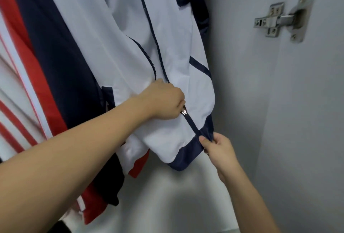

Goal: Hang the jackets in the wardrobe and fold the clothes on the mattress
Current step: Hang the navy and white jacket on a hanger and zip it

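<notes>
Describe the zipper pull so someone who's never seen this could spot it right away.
Find the white jacket hanging nearest the wardrobe wall. Follow its navy zipper down toward the hem. The zipper pull is the small shiny metal piece pinched by the left hand.

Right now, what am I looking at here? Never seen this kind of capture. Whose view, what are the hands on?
There is no machine: a person wears a wide-angle camera on the head, which looks forward and down at their own bare hands. This is the only view. They stand at an open wardrobe; its door hinge shows on the right. A white jacket with navy trim hangs there, beside red, navy and white garments on the left. The left hand pinches the zipper pull, low on the zip. The right hand pinches the navy hem at the zip's bottom end. Above the pull, the zip is open.
</notes>
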